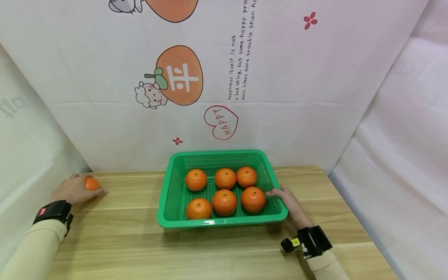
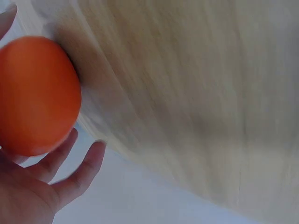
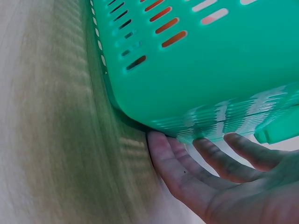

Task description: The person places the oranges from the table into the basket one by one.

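At the far left of the table, my left hand [image 1: 74,189] holds a mandarin orange [image 1: 92,184], thumb on the near side. The left wrist view shows this mandarin orange [image 2: 39,95] close up, with the fingers [image 2: 84,170] curved beside it. A green plastic basket [image 1: 224,222] stands at the middle back with several mandarin oranges [image 1: 224,202] in it. My right hand [image 1: 291,205] grips the basket's right side, thumb over the rim. Seen from the right wrist, the fingers [image 3: 173,163] lie against the outer wall, low near the table.
The wooden table [image 1: 126,241] runs up to a white printed cloth [image 1: 280,128] behind the basket. White cloth [image 1: 395,167] also hangs along the right side, and more [image 1: 31,128] along the left.
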`<action>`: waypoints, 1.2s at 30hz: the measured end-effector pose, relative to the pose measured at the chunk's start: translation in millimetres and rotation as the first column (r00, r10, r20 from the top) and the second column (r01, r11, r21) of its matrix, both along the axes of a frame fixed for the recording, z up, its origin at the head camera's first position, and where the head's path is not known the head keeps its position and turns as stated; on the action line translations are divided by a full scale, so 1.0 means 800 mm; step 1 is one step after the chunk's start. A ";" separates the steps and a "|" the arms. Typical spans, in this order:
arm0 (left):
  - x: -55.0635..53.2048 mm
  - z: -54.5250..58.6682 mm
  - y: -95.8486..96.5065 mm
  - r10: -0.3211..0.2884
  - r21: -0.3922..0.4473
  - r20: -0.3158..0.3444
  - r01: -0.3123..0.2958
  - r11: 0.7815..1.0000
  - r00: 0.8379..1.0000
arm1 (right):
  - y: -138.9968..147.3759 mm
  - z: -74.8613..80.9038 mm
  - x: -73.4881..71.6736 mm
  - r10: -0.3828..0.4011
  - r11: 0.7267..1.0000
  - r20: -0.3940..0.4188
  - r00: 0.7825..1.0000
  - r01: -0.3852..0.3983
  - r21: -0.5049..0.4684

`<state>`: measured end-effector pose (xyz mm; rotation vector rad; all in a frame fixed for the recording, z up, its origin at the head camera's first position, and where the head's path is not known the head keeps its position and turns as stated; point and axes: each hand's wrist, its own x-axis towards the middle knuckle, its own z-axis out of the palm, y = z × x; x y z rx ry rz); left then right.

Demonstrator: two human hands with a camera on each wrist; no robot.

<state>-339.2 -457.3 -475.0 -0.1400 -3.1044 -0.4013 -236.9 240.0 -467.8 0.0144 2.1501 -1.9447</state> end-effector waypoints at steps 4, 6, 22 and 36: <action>0.002 -0.005 0.017 0.033 0.017 -0.061 -0.032 0.999 0.998 | 0.001 0.000 0.001 -0.005 1.000 0.001 1.000 0.005 -0.012; 0.004 -0.011 0.021 0.059 0.030 -0.095 -0.056 0.998 0.994 | 0.000 0.000 0.001 -0.007 1.000 0.000 1.000 0.007 -0.024; 0.007 -0.018 0.029 0.172 0.086 -0.149 -0.160 0.983 0.974 | -0.001 -0.003 0.004 -0.025 0.999 0.015 1.000 0.025 -0.020; -0.005 -0.011 0.032 0.166 0.044 -0.043 -0.164 0.985 0.985 | 0.002 0.000 -0.001 -0.011 1.000 0.006 1.000 0.011 -0.009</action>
